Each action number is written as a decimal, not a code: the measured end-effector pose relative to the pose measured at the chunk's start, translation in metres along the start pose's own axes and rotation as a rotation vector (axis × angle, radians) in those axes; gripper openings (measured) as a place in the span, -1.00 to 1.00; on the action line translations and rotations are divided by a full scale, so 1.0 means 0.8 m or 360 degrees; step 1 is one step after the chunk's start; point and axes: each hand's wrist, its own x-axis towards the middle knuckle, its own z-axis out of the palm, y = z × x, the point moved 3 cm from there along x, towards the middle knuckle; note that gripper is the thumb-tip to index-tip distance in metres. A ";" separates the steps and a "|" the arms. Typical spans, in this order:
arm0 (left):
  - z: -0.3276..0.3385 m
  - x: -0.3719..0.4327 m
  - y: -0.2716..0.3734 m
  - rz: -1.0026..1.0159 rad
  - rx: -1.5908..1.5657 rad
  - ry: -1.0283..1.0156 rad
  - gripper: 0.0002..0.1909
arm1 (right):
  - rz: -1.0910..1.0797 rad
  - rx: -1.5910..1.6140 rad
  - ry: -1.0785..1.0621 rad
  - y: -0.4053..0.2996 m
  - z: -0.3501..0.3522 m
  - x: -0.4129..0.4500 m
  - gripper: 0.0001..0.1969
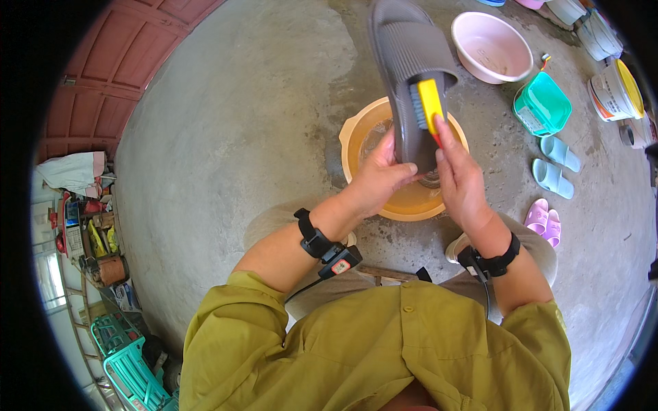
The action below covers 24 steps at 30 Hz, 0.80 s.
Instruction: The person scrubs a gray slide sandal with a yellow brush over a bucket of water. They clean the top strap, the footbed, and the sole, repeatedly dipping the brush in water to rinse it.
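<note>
A grey ribbed slide sandal (411, 49) is held up by its heel end in my left hand (378, 177), over an orange plastic basin (352, 149) with some water in it. My right hand (461, 180) grips the red handle of a scrubbing brush (429, 105) with a yellow back and bluish bristles. The brush lies along the sandal's footbed, just below the strap, its bristles turned to the left. Part of the basin is hidden behind the sandal and both hands.
A pink basin (493, 49), a green square bucket (547, 105), blue slippers (552, 178) and purple slippers (545, 223) stand on the concrete floor at the right. White buckets (611, 92) line the far right. Shelves with clutter (92, 226) and green folding furniture (128, 367) are at the left.
</note>
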 end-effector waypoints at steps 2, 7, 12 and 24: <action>0.006 -0.006 -0.011 -0.0015 0.0158 -0.0102 -0.23 | 0.0108 0.0021 0.0067 0.010 -0.006 0.009 -0.51; 0.019 -0.021 -0.032 -0.0011 0.0412 -0.0148 -0.09 | 0.0335 0.0165 0.0213 0.023 -0.013 0.026 -0.72; 0.013 -0.015 -0.022 0.0009 0.0397 -0.0043 -0.07 | 0.0103 0.0019 0.0180 0.000 -0.009 0.024 -0.80; 0.011 -0.007 0.002 0.0038 0.0262 0.0005 -0.14 | -0.0110 -0.0069 0.0162 -0.001 0.012 0.021 -0.54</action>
